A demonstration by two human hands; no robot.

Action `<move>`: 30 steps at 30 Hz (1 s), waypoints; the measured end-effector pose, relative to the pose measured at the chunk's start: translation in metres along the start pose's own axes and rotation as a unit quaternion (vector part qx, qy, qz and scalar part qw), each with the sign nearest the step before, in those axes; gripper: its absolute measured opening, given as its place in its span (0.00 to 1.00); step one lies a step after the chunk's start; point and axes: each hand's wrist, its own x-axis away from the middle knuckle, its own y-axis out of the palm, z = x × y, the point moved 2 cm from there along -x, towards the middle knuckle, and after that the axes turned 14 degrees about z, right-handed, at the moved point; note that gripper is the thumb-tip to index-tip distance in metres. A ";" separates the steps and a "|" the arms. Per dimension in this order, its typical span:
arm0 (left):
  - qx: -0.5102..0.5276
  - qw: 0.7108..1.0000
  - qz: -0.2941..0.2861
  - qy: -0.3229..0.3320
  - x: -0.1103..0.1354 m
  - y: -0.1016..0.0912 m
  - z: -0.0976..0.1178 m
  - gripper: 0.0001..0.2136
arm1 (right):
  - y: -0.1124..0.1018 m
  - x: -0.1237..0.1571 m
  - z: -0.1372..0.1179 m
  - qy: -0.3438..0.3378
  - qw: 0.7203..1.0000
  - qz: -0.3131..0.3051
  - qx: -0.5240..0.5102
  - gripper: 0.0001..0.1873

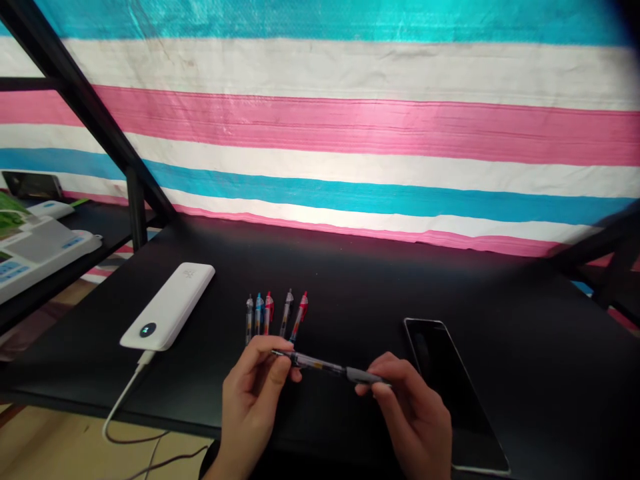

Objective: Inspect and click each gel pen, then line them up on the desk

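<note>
A clear-barrelled pen (320, 364) with a grey grip is held nearly level between my two hands, above the near part of the black table. My left hand (257, 393) pinches its clicker end between thumb and fingers. At the other end, my right hand (410, 407) closes thumb and fingertips on the grey grip near the tip. Just beyond my left hand, several similar pens lie side by side: a blue pen (259, 312), a red pen (269, 310), another red pen (301, 313) and dark ones. Their lower ends are partly hidden by my left hand.
A white power bank (173, 303) with a plugged-in white cable (123, 393) lies at the left. On the right is a dark phone (453, 387), partly behind my right hand. A striped sheet (350, 127) hangs behind the table (360, 280). Black frame bars (100, 127) rise at left.
</note>
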 end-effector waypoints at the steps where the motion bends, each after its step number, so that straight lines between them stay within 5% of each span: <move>1: -0.001 1.000 -0.004 -0.001 0.001 0.000 0.000 0.08 | -0.001 0.000 0.000 0.008 1.000 0.002 0.013 0.15; 4: -0.007 1.000 -0.010 0.001 0.001 -0.001 -0.001 0.07 | -0.001 0.002 0.001 0.016 0.999 -0.003 0.035 0.24; 6: -0.005 1.000 -0.008 0.004 0.001 -0.001 -0.002 0.07 | 0.001 0.005 0.002 0.020 0.999 0.012 0.034 0.16; 9: 0.003 1.000 -0.001 0.004 -0.002 0.000 -0.002 0.07 | 0.004 0.009 0.004 0.014 0.998 0.046 0.033 0.17; 13: 0.019 1.000 0.003 -0.003 -0.004 -0.001 -0.003 0.09 | 0.004 0.006 0.003 -0.007 0.998 0.051 0.049 0.02; 18: 0.020 1.000 -0.002 -0.016 -0.003 -0.001 -0.004 0.08 | 0.003 0.003 0.001 -0.006 0.999 0.006 0.047 0.11; 22: 0.018 1.000 0.006 -0.014 -0.002 0.000 -0.002 0.08 | 0.002 0.007 0.004 0.011 0.997 0.065 0.043 0.13; 25: 0.018 1.000 0.011 -0.007 -0.002 0.000 -0.001 0.08 | 0.002 0.006 0.005 -0.008 0.997 0.048 0.052 0.01; 27: 0.016 1.000 0.012 -0.004 -0.003 0.000 -0.001 0.08 | 0.002 0.004 0.004 -0.012 0.998 0.012 0.056 0.12; 30: 0.018 1.000 0.012 -0.008 -0.003 -0.001 -0.002 0.07 | 0.003 0.003 0.004 0.002 0.998 0.017 0.052 0.14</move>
